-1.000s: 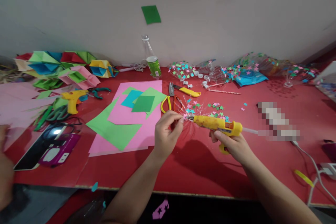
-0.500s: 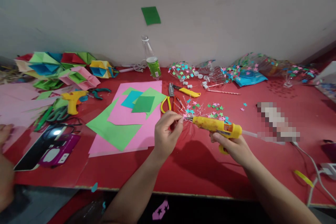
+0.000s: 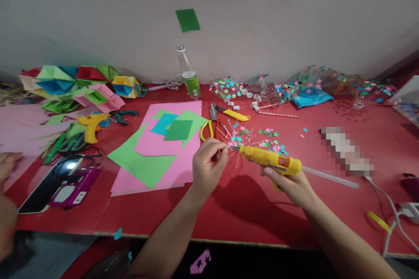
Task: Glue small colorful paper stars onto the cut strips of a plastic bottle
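Note:
My right hand is wrapped round a yellow hot glue gun, its metal nozzle pointing left and a clear glue stick trailing from its back. At the nozzle tip, my left hand pinches a small pink paper star between thumb and fingertips. Just beyond my fingers, thin clear strands fan out over the table, with colourful paper stars lying around them. Whether the nozzle touches the star, I cannot tell.
Pliers and a yellow cutter lie beyond my left hand. Stacked coloured paper is to the left, near another yellow glue gun and a purple case. A clear bottle stands by the wall. Another person's hand is far left.
The glue gun's rear has dipped very slightly in my right hand. My left hand keeps its pinch in the same place. The other person's hand at far left has shifted a little.

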`<state>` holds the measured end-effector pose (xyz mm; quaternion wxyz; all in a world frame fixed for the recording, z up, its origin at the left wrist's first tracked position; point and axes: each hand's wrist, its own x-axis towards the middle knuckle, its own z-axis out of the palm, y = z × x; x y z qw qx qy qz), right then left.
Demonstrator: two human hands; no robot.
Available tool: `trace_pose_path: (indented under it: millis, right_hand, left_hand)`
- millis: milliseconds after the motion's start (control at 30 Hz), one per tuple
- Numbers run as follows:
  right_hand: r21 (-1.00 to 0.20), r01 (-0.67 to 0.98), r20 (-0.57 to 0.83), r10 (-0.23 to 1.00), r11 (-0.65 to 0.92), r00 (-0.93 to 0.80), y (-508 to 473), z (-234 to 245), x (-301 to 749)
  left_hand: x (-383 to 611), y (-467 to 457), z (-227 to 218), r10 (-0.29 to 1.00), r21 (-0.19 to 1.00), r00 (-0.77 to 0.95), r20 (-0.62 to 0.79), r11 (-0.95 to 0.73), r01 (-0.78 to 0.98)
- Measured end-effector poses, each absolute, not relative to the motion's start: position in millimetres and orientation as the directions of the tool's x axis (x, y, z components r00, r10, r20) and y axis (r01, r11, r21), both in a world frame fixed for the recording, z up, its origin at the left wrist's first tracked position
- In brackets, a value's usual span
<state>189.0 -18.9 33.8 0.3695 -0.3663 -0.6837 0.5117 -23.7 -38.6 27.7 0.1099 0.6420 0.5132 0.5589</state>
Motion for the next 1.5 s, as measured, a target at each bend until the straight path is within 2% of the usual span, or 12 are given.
trace_pose_path:
  millis: [400,533,667,767,833,967,1033,1167,1267,1333,1433,1500]
  right_hand:
    - [-0.974,0.136,0.096,0.88,0.179,-0.466,-18,33,189]
    - [-0.968,0.165,0.101,0.899,0.187,-0.427,-17,29,191]
    - [-0.967,0.164,0.105,0.889,0.196,-0.446,-15,26,198]
    - [-0.933,0.174,0.143,0.77,0.314,-0.622,-15,30,201]
    - [-0.892,0.157,0.157,0.617,0.423,-0.771,-16,35,198]
    - [-0.816,0.147,0.039,0.308,0.559,-0.95,-22,34,185]
    - [-0.749,0.214,-0.024,0.297,0.627,-0.955,-25,25,179]
    - [-0.575,0.351,-0.079,0.377,0.739,-0.923,-27,7,175]
    - [-0.493,0.32,0.015,0.376,0.809,-0.927,-22,5,177]
    - [-0.449,0.302,0.161,0.408,0.841,-0.899,-19,9,179]
    - [-0.439,0.331,0.466,0.527,0.835,-0.711,-16,18,182]
    - [-0.43,0.351,0.616,0.554,0.832,-0.559,-15,20,184]
  left_hand:
    - [-24,-40,29,0.762,0.718,-0.163,0.627,-0.484,0.5]
    - [-25,-40,28,0.779,0.764,-0.159,0.606,-0.515,0.389]
    - [-32,-35,22,0.819,0.863,-0.279,0.5,-0.449,0.231]
    - [-39,-30,18,0.82,0.902,-0.375,0.432,-0.405,0.152]
    - [-43,-28,18,0.813,0.909,-0.408,0.416,-0.39,0.149]
    - [-47,-26,20,0.815,0.911,-0.408,0.412,-0.384,0.153]
    - [-47,-26,21,0.827,0.915,-0.391,0.403,-0.372,0.156]
    - [-40,-27,21,0.885,0.938,-0.312,0.347,-0.33,0.108]
    - [-29,-30,21,0.943,0.968,-0.22,0.25,-0.249,0.033]
    - [-20,-33,21,0.978,0.988,-0.143,0.149,-0.154,-0.023]
    - [-8,-37,23,0.999,0.995,-0.047,-0.005,0.0,-0.098]
    - [-2,-39,25,0.996,0.986,-0.007,-0.085,0.084,-0.143]
